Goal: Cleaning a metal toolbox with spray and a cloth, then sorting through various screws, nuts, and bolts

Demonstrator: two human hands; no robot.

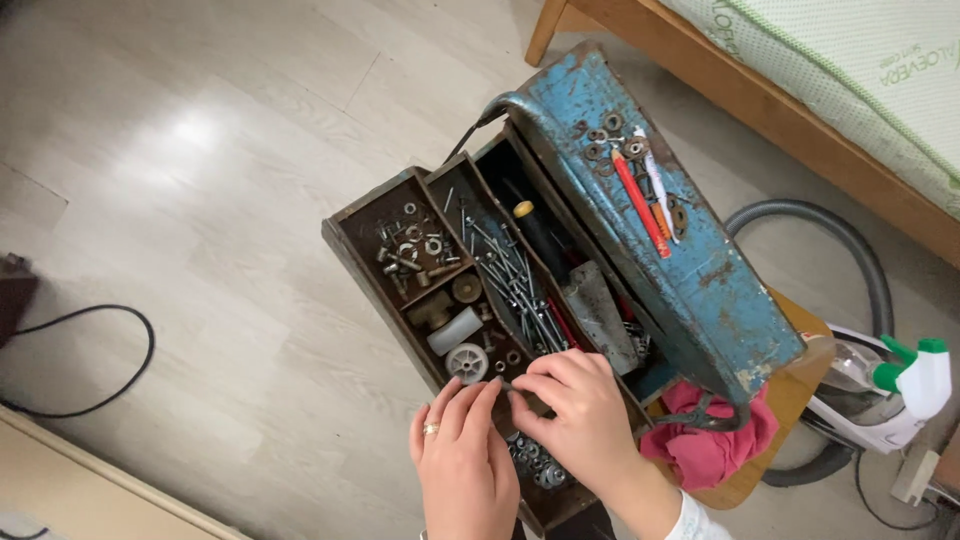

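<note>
An old blue metal toolbox (690,270) stands open on a wooden stool, its rusty fold-out tray (360,250) spread toward me. The tray's compartments hold screws, nuts, washers, a white wheel (467,361) and several long nails (515,290). My left hand (462,455), with a ring on one finger, and my right hand (580,410) meet over the tray's near compartments. Their fingertips pinch a small thin metal piece (508,386) between them. Washers, a red pencil (640,203) and a small screwdriver lie on the blue lid.
A pink rag (715,445) hangs under the toolbox on the stool (800,385). A vacuum cleaner with a grey hose (850,245) and a white spray bottle (915,380) stand at the right. A wooden bed frame (780,110) runs along the top right. A black cable (120,340) loops on the floor at left.
</note>
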